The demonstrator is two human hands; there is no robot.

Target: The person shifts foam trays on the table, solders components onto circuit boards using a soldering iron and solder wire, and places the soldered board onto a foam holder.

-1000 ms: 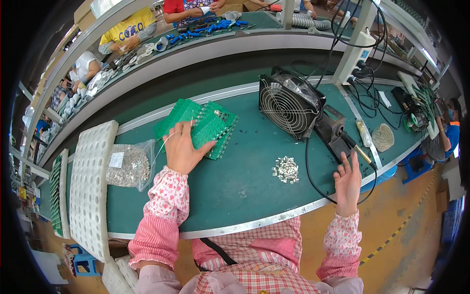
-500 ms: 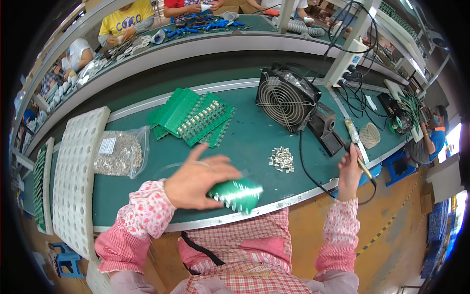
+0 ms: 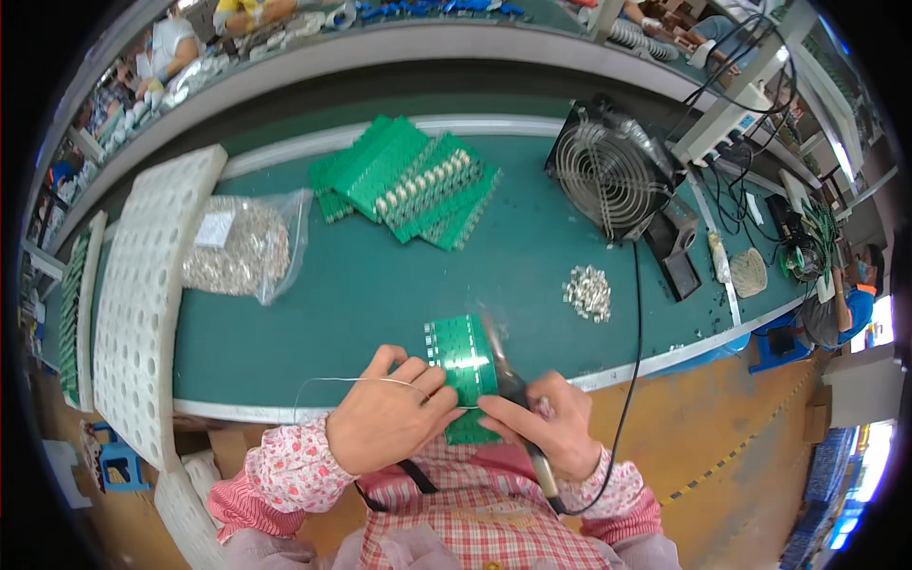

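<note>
A green circuit board panel (image 3: 459, 344) with rows of small white marks lies over the table's front edge, between my two hands. My left hand (image 3: 391, 418) is closed at its left side, with a thin silvery solder wire (image 3: 328, 380) running through the fingers; whether these fingers also grip the board is hidden. My right hand (image 3: 556, 427) is wrapped round a soldering iron (image 3: 510, 382), its tip end blurred and pointing away from me along the board's right side. The thumb and forefinger of this hand reach to the wire's end over the board.
Stacked green boards (image 3: 380, 176) lie at the back, left of a black fan (image 3: 613, 176). A pile of small metal parts (image 3: 588, 293) sits right, near an iron stand (image 3: 673, 252). Left are a bag of parts (image 3: 237, 249) and a white holed foam tray (image 3: 142, 304). The iron's black cord (image 3: 637, 351) hangs at the right.
My right hand has brought the soldering iron from beside the stand to the board. The board has come nearer my body, and my left hand has closed beside it. The view has shifted.
</note>
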